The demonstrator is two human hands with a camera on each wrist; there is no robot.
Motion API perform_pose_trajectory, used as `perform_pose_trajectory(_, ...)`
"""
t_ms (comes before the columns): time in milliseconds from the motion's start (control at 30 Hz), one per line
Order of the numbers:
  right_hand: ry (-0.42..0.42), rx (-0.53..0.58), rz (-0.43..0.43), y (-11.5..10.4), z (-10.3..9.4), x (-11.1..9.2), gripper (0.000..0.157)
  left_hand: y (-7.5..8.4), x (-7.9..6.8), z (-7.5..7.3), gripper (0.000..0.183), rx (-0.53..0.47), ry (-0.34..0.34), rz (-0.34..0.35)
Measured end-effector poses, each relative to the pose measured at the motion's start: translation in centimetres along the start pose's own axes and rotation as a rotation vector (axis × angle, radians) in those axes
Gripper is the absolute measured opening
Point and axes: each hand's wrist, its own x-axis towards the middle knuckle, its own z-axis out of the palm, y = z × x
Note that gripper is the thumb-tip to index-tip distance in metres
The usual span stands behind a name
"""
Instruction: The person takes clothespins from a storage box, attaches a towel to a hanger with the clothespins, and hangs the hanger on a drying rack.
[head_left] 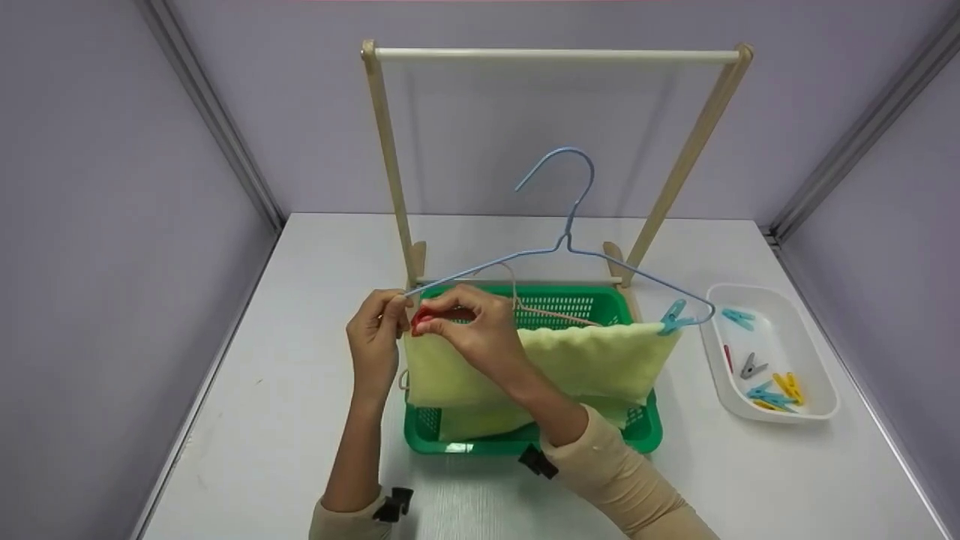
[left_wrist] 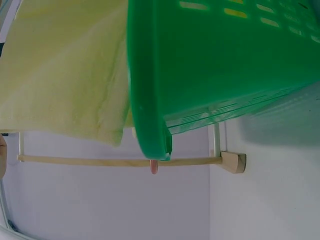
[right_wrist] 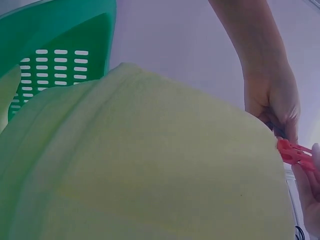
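A blue wire hanger [head_left: 517, 255] is held up over the green basket, its hook upward. A yellow cloth [head_left: 592, 360] hangs along its lower bar. At the cloth's right corner a light-blue clothespin [head_left: 675, 319] clips it. My left hand [head_left: 375, 337] pinches the hanger's left end with the cloth's corner. Beside it my right hand [head_left: 484, 326] pinches a red clothespin [head_left: 421, 319] at that corner. In the right wrist view the red clothespin [right_wrist: 295, 152] meets the cloth's edge [right_wrist: 175, 160]; whether it grips the bar is hidden.
The green basket [head_left: 652, 427] stands beneath the cloth, with a pink hanger [head_left: 559, 315] in it. Behind rises a wooden rack [head_left: 690, 157] with a white top rod [head_left: 555, 55]. At the right, a white tray [head_left: 821, 375] holds several clothespins [head_left: 787, 386].
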Motion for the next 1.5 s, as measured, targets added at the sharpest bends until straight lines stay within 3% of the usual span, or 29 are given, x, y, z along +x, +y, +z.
perform_pose_trajectory(233,0.023,0.014,-0.031,0.0,0.1,0.2,0.012,-1.8,-0.3,-0.1,0.012,0.002,0.006,-0.004)
perform_pose_trajectory(533,-0.024,-0.009,0.081,-2.6,0.1,0.7,0.009,-2.0,-0.4,0.0,0.011,-0.011,0.019,-0.019)
perform_pose_trajectory(900,-0.025,-0.044,0.182,0.2,0.2,0.8,0.010,-2.1,-0.6,0.2,0.012,-0.006,0.013,-0.008)
perform_pose_trajectory(1133,-0.040,-0.095,0.226,0.7,0.4,0.8,0.010,0.5,-0.4,0.6,0.013,-0.024,0.024,-0.034)
perform_pose_trajectory(1500,-0.157,-0.151,0.422,0.5,0.0,1.1,0.021,0.3,-0.6,0.5,0.013,-0.019,0.004,-0.022)
